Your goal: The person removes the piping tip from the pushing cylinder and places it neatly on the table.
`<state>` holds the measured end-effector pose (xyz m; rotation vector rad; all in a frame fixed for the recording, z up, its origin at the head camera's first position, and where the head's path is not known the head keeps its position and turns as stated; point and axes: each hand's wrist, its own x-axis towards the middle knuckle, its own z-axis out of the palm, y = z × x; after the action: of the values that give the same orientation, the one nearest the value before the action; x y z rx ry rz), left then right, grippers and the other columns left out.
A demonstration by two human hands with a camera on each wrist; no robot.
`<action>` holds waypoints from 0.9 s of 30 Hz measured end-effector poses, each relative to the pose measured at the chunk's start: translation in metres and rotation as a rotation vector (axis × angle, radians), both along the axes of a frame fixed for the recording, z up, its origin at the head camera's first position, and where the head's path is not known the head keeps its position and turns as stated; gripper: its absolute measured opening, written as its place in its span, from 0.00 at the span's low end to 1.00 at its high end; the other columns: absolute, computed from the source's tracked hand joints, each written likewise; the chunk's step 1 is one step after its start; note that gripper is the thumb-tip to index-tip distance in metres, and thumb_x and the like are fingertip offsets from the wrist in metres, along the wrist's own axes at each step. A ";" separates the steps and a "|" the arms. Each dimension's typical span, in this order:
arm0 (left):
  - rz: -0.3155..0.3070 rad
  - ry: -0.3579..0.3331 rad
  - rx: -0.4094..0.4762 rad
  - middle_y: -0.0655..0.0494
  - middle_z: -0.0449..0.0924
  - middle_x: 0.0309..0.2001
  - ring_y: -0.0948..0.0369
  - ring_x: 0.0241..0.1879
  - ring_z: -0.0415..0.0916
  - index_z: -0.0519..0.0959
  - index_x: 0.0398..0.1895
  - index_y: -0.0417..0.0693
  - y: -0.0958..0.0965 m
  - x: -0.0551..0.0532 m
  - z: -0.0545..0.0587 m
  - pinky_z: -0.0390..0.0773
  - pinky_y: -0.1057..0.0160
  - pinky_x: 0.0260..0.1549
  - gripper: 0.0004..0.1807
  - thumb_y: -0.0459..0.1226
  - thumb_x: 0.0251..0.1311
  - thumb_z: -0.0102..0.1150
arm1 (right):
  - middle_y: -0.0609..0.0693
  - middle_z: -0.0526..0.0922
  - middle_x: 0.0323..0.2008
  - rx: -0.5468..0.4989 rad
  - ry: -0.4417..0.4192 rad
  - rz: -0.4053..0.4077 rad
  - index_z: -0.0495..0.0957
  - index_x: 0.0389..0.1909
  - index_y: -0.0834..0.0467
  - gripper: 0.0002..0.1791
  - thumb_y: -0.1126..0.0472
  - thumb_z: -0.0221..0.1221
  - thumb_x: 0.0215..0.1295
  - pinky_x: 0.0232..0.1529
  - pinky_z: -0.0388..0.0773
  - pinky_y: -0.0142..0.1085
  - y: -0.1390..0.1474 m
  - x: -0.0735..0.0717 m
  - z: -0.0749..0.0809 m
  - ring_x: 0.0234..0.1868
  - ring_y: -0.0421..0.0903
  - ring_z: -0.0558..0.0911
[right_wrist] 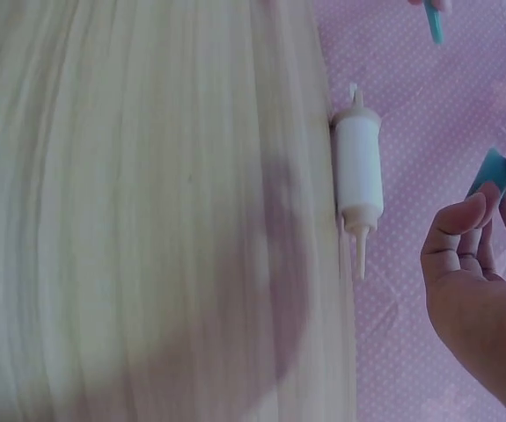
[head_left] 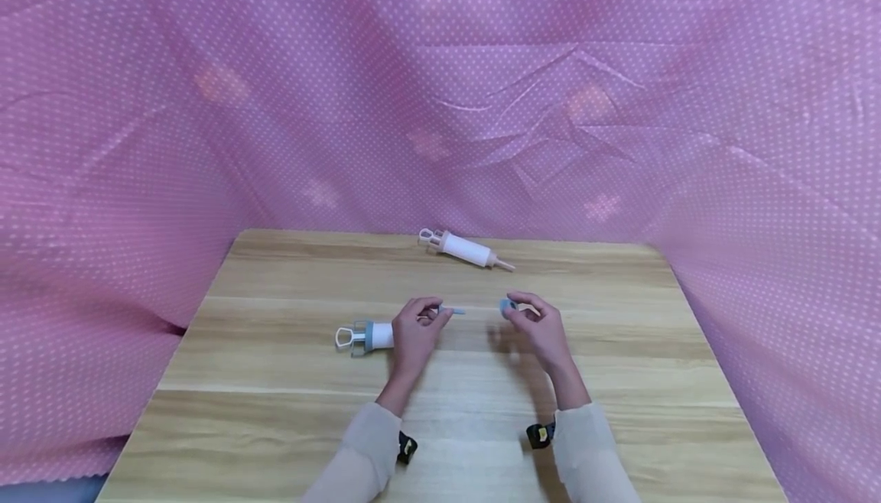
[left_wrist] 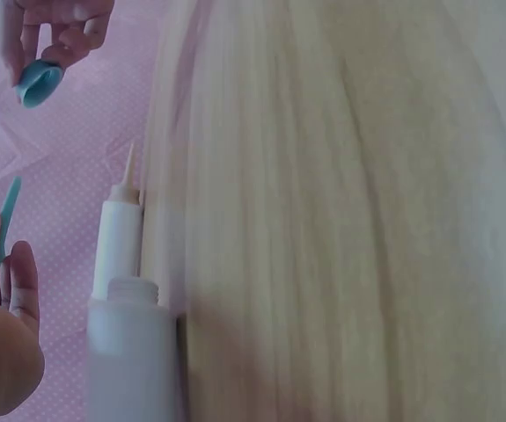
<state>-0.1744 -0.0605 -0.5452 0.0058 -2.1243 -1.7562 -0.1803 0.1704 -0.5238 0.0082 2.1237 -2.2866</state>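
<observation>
White-barrelled syringe (head_left: 382, 335) lies on the table (head_left: 241, 426), partly hidden by the left hand (head_left: 415, 339), whose grip pinches a slim teal nozzle (head_left: 457, 311); a bumping wrist might roll the syringe. Well apart, the right hand (head_left: 544, 331) pinches a hollow teal cap (head_left: 505, 305); slack fingertips could drop it.

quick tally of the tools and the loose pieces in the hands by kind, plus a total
White-barrelled tools: 2 (pink-trimmed tool, blue-trimmed tool)
Small blue-green pieces: 2 (pointed piece in the left hand, hollow piece in the right hand)
Total: 4
</observation>
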 end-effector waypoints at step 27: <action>-0.071 -0.108 0.009 0.55 0.84 0.38 0.63 0.33 0.82 0.85 0.44 0.37 0.034 0.001 -0.022 0.84 0.67 0.35 0.13 0.35 0.58 0.72 | 0.52 0.83 0.40 0.088 -0.132 -0.038 0.74 0.59 0.74 0.25 0.66 0.68 0.65 0.41 0.81 0.32 0.022 -0.005 -0.025 0.34 0.38 0.82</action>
<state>-0.1737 -0.0266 -0.5671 0.0287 -2.2185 -1.8442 -0.1854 0.1922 -0.5486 0.1970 2.1735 -2.1439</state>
